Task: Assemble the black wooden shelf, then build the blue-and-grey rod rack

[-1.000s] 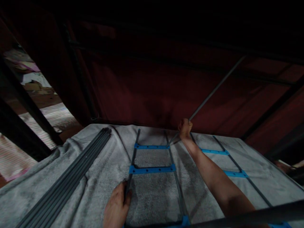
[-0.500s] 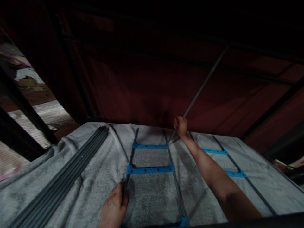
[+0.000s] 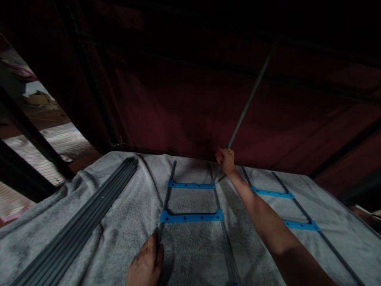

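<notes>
My right hand (image 3: 226, 159) is stretched far forward, fist closed around a thin grey rod (image 3: 247, 104) that rises steeply up and right; its lower tip meets the far blue crossbar (image 3: 190, 185) of a ladder-like frame. That frame has two grey side rods (image 3: 164, 210) and a nearer blue crossbar (image 3: 191, 216). My left hand (image 3: 145, 263) presses on the frame's left side rod near the bottom edge of the view, fingers laid along it. All of it lies on a grey towel (image 3: 125, 222).
A bundle of several grey rods (image 3: 80, 226) lies diagonally on the towel at left. A second rod frame with blue crossbars (image 3: 272, 193) lies to the right. A dark red fabric wall (image 3: 178, 103) with black bars stands behind; floor shows at far left.
The rod in my right hand has swung from a shallow slant to a much steeper one. My left hand has stayed on the side rod.
</notes>
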A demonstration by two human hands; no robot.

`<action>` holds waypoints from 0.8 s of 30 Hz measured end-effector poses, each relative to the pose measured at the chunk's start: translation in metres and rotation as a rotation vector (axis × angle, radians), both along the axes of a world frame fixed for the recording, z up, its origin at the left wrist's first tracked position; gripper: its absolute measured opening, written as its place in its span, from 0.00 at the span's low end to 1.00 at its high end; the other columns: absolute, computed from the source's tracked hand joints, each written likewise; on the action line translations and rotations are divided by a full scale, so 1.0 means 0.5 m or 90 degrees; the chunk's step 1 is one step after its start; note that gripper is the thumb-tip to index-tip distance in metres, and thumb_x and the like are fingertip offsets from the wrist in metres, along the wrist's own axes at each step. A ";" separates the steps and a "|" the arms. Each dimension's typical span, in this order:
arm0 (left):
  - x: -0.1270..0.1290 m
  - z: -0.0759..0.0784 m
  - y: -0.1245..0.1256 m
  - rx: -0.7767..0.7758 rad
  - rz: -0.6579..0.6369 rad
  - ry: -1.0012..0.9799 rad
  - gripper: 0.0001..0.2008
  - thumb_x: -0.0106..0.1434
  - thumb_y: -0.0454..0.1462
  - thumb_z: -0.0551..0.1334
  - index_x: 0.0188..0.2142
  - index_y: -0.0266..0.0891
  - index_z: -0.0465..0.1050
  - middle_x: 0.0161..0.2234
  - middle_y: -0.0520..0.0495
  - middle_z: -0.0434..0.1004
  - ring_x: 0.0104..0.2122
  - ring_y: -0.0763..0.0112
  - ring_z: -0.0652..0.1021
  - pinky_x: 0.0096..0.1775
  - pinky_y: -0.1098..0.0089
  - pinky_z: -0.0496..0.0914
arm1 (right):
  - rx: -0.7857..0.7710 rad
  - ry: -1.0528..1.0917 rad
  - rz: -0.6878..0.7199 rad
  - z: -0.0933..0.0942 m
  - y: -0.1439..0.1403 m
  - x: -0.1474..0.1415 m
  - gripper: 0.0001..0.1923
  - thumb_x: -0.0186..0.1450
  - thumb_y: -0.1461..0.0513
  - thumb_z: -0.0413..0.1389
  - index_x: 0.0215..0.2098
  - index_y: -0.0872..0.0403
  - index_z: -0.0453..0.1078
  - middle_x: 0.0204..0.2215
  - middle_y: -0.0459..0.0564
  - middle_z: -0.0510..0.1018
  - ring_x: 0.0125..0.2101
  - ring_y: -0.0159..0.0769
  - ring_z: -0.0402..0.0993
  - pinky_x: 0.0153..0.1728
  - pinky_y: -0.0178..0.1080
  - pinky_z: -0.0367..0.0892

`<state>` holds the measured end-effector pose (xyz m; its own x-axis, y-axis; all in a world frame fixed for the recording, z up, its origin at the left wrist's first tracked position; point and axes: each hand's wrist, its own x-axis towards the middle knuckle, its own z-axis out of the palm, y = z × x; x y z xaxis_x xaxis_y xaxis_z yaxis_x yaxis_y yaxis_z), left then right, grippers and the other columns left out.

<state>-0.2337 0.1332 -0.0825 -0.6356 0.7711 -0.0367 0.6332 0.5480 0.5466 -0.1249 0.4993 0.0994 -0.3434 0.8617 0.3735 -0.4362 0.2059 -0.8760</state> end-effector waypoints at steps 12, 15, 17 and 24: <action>-0.005 0.004 -0.001 -0.038 -0.016 -0.025 0.26 0.65 0.45 0.45 0.55 0.34 0.67 0.52 0.35 0.77 0.50 0.54 0.79 0.53 0.56 0.72 | -0.019 0.017 -0.183 -0.009 -0.015 -0.010 0.21 0.55 0.54 0.59 0.16 0.50 0.51 0.12 0.36 0.52 0.13 0.23 0.47 0.13 0.31 0.43; -0.002 0.016 0.000 -0.032 -0.021 -0.034 0.26 0.65 0.45 0.45 0.55 0.34 0.66 0.51 0.35 0.77 0.50 0.54 0.78 0.53 0.56 0.72 | -0.014 0.018 -0.193 -0.012 -0.026 -0.016 0.21 0.55 0.54 0.58 0.17 0.50 0.51 0.13 0.36 0.52 0.14 0.22 0.47 0.13 0.31 0.43; 0.000 0.023 0.001 -0.031 -0.033 -0.036 0.26 0.66 0.46 0.45 0.55 0.33 0.66 0.51 0.33 0.77 0.50 0.53 0.78 0.52 0.57 0.72 | -0.006 0.008 -0.167 -0.014 -0.035 -0.016 0.20 0.55 0.54 0.58 0.17 0.50 0.52 0.13 0.36 0.53 0.14 0.23 0.47 0.13 0.31 0.42; 0.005 0.031 0.005 0.007 -0.042 0.021 0.24 0.67 0.44 0.45 0.53 0.33 0.67 0.50 0.32 0.77 0.49 0.51 0.79 0.52 0.56 0.72 | -0.010 -0.004 -0.146 0.001 -0.045 -0.016 0.23 0.57 0.55 0.59 0.16 0.50 0.50 0.12 0.36 0.52 0.14 0.23 0.46 0.13 0.31 0.42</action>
<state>-0.2312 0.1358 -0.0670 -0.5845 0.8113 -0.0077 0.6856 0.4989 0.5301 -0.1332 0.4767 0.0999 -0.1407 0.9230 0.3583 -0.3742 0.2855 -0.8823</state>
